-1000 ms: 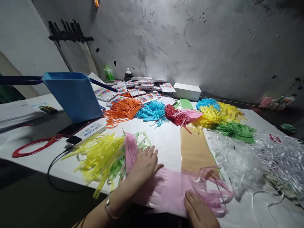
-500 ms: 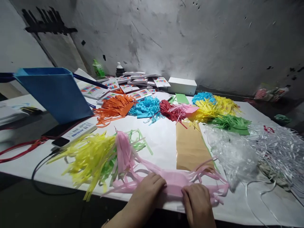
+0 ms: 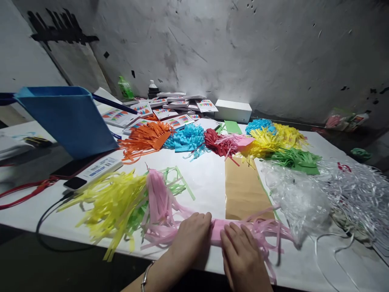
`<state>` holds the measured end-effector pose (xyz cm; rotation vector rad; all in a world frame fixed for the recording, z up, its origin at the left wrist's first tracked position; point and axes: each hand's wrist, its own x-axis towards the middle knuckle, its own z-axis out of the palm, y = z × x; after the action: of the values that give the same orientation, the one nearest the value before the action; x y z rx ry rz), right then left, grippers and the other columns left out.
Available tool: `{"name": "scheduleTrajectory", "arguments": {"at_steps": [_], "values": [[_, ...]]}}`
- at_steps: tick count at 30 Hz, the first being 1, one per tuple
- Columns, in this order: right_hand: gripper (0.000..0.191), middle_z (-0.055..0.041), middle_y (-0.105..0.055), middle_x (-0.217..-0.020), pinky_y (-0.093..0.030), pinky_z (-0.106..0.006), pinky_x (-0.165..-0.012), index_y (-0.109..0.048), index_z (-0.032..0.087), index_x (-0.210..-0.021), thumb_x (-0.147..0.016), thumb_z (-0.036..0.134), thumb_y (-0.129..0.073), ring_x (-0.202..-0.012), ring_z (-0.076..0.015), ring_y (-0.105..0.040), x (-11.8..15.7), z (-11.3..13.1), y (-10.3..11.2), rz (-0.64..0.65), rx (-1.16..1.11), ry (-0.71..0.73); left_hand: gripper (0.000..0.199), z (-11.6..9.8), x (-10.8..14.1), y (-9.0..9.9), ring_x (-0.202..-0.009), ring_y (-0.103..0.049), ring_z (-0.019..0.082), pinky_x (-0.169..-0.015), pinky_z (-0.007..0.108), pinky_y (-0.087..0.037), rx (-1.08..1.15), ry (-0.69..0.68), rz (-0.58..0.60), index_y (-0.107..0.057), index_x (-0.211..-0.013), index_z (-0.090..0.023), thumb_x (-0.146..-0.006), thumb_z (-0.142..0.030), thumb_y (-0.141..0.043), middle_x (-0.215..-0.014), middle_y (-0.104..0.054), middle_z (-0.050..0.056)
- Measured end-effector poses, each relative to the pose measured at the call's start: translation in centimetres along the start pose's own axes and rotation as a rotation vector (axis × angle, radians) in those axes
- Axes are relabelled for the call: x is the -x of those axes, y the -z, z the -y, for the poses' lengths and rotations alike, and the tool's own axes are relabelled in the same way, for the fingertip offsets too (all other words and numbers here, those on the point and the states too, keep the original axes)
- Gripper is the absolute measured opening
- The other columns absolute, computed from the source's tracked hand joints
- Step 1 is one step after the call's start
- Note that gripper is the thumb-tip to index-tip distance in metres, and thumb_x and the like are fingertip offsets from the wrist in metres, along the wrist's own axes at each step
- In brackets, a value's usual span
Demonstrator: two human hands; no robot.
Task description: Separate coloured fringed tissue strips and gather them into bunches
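Note:
A pink fringed strip of tissue paper (image 3: pixel 217 232) lies at the table's front edge, its middle band uncut and folded narrow, with loose strands at both ends. My left hand (image 3: pixel 194 235) is closed on the band's left part, thumb hidden. Across the band's right part, my right hand (image 3: pixel 240 249) presses with its fingers close together; what its fingertips grip underneath is partly hidden. To the left sit a bunch of pink strands (image 3: pixel 158 194), a yellow fringe bundle (image 3: pixel 118 198) and some green strips (image 3: pixel 176 182).
Brown paper (image 3: pixel 246 190) lies beyond my hands. Clear plastic wrap (image 3: pixel 298 198) and silvery strands (image 3: pixel 358 190) are on the right. Orange (image 3: pixel 148 136), blue (image 3: pixel 187 138) and red (image 3: pixel 215 142) tassels line the back. A blue box-shaped holder (image 3: pixel 67 121) stands left beside a white device (image 3: pixel 94 172).
The pink band has become narrower, folded away from the table edge. My right hand has moved left toward my left hand and now lies over the band; my left hand has shifted slightly forward.

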<state>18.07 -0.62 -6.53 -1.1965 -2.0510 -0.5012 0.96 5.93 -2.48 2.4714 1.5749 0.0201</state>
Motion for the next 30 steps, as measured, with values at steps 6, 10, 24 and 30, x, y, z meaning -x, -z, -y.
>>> {"name": "scheduleTrajectory", "arguments": {"at_steps": [6, 10, 24, 30], "values": [[0.028, -0.0085, -0.071, -0.094, -0.046, -0.037, -0.09, -0.066, 0.014, -0.1, -0.092, 0.003, -0.041, -0.09, -0.022, -0.065, 0.5, 0.1, -0.8, 0.015, -0.016, -0.078, 0.016, 1.6, 0.6, 0.4, -0.1, -0.061, 0.029, -0.084, 0.042, -0.045, 0.056, -0.086, -0.229, -0.064, -0.104, -0.018, -0.091, -0.013, -0.058, -0.106, -0.07, 0.01], [0.024, -0.0071, -0.068, -0.089, -0.044, -0.036, -0.087, -0.064, 0.014, -0.098, -0.09, 0.004, -0.044, -0.085, -0.0205, -0.061, -0.4, 0.6, -0.2, 0.013, -0.098, -0.11, 0.017, 1.7, 1.5, -2.0, -0.103, -0.057, 0.025, -0.101, 0.047, -0.03, 0.15, -0.467, -0.517, -0.063, -0.103, -0.023, -0.088, -0.022, -0.069, -0.107, -0.069, 0.004], [0.024, -0.0023, -0.057, -0.079, -0.033, -0.042, -0.084, -0.055, 0.022, -0.082, -0.1, 0.016, -0.04, -0.078, -0.0218, -0.049, 1.9, -0.7, 0.4, 0.195, -0.04, -0.319, 0.016, 3.0, 2.6, -2.9, -0.081, -0.054, 0.022, -0.079, 0.038, -0.033, 0.119, -0.314, -0.39, -0.062, -0.081, -0.017, -0.096, -0.016, -0.057, -0.085, -0.066, 0.003], [0.027, -0.0084, -0.063, -0.08, -0.035, -0.049, -0.084, -0.058, 0.021, -0.08, -0.096, 0.012, -0.039, -0.08, -0.0268, -0.054, -0.2, -0.1, 0.2, 0.117, 0.237, -0.323, 0.016, 1.3, 1.2, -0.8, -0.085, -0.059, 0.026, -0.082, 0.045, -0.037, -0.029, -0.107, -0.215, -0.066, -0.077, -0.017, -0.093, -0.02, -0.062, -0.084, -0.069, 0.006]]}}
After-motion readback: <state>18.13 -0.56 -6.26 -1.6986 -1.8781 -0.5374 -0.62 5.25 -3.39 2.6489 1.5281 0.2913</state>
